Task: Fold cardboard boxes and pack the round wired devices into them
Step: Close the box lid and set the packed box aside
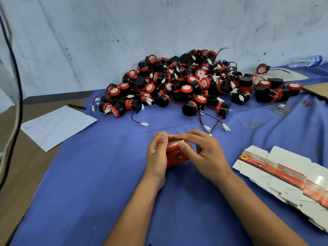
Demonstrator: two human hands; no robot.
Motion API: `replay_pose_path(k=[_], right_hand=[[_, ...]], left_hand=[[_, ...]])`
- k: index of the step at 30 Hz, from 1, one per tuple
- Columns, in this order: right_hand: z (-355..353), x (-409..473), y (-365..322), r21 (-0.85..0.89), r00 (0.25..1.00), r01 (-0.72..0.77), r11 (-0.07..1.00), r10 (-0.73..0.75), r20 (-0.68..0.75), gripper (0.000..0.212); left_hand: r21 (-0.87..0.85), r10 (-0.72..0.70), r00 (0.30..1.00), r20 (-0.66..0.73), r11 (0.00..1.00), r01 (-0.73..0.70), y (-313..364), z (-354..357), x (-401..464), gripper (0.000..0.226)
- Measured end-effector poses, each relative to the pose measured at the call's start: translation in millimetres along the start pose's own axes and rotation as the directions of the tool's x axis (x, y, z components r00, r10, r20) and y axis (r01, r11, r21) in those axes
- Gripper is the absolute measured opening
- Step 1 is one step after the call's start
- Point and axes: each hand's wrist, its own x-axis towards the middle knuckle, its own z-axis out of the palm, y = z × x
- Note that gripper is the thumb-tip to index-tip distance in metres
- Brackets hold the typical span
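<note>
A small orange cardboard box [175, 156] stands on the blue cloth [99, 183] in the middle. My left hand [158, 157] grips its left side. My right hand [204, 153] holds its right side, with the fingers curled over the box's top flap and the thumb on its front. Behind them lies a big heap of round black-and-red wired devices [191, 84] with white connectors. A fanned stack of flat, unfolded white-and-red boxes [287, 176] lies to the right of my right forearm.
A white paper sheet [56, 125] and a black pen [77, 106] lie at the left. Rubber bands [253, 125] are scattered at the right. A plastic bottle [305, 62] lies at the far right. A dark cable [16, 96] hangs at the left edge.
</note>
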Motion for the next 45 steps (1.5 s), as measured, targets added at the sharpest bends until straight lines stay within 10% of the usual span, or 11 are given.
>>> replay_pose_path(k=[16,27,37,40,45], right_hand=[[10,-4,10,0.197,0.996,-0.045,0.979,0.059,-0.066,0.019],[4,-4,0,0.218,0.987,-0.112,0.97,0.133,-0.088,0.009],[-217,-24,-69,0.001,0.789,-0.321,0.947,0.268,-0.552,0.021],[-309,-73,-101,-0.247,0.7,-0.534,0.809,0.258,-0.666,0.02],[-414,-170,-144,-0.412,0.487,-0.867,0.281,0.301,-0.82,0.018]], left_hand=[[-0.03,0.009,0.969,0.247,1.0,-0.002,3,-9,2,0.017],[0.014,-0.03,0.994,0.107,0.999,0.029,8,2,-8,0.011],[-0.034,0.129,0.928,0.349,0.992,-0.125,77,181,-57,0.013],[-0.048,0.209,0.846,0.491,0.976,-0.214,95,265,-106,0.002],[0.063,0.221,0.588,0.778,0.904,-0.423,107,379,-202,0.018]])
